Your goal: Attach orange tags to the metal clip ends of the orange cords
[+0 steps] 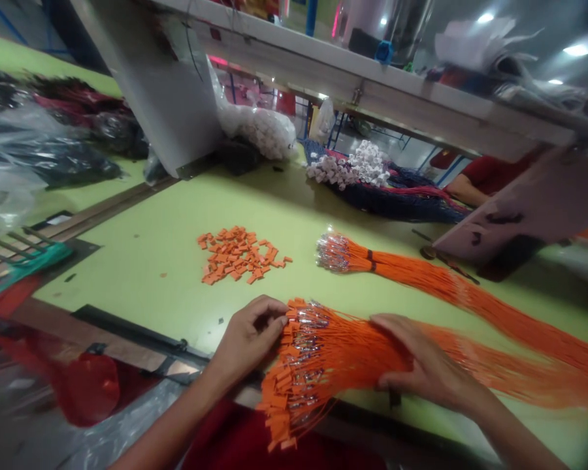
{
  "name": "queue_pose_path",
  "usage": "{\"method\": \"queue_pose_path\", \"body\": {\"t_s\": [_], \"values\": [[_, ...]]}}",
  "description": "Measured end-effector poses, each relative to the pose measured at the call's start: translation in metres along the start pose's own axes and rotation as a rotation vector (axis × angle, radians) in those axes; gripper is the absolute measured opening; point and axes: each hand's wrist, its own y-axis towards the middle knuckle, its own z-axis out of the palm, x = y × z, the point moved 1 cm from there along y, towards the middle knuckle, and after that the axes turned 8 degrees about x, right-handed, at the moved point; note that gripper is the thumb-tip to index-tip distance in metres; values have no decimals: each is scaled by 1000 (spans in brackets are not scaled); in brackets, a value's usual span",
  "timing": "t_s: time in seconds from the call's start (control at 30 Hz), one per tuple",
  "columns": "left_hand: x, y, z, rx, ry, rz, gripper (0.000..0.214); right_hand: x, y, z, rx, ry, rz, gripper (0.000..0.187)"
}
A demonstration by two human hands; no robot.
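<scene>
A thick bundle of thin orange wires (pixel 353 352) lies at the table's front edge, its left end fanned out. Many wires there carry shiny metal terminals and small orange plastic caps (pixel 279 385). My right hand (pixel 424 362) wraps round the bundle, thumb on the near side and fingers over the far side. My left hand (pixel 249 329) is curled beside the capped end, thumb and fingertips together against the upper caps; whatever is between them is hidden. Beyond my left hand is a loose pile of orange caps (pixel 238 254).
A second orange wire bundle (pixel 402 264), tied with dark bands, lies behind the first. Farther back are dark wires with white connectors (pixel 367 166) and a bag of white parts (pixel 269 134). A shelf (pixel 323 55) spans overhead. Another person's arm (pixel 470 189) shows at right.
</scene>
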Motion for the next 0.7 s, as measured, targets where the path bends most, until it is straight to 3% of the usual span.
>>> {"method": "queue_pose_path", "body": {"t_s": [0.13, 0.2, 0.3, 0.37, 0.53, 0.7], "values": [[-4, -1, 0, 13, 3, -5, 16, 16, 30, 5, -130, 90, -128, 41], [-5, -1, 0, 17, 6, 7, 15, 32, 42, 9, -65, 35, -225, 46], [-4, -1, -1, 23, -1, 26, 14, 50, 50, 22, 87, -87, -365, 70], [-3, -2, -1, 28, 1, 38, 13, 54, 47, 35, 85, -160, -395, 77], [-4, -2, -1, 34, -24, 29, 11, 48, 36, 62, 44, -324, -415, 73], [-6, -4, 0, 64, -121, -70, 12, 49, 33, 67, -15, -423, -428, 72]]}}
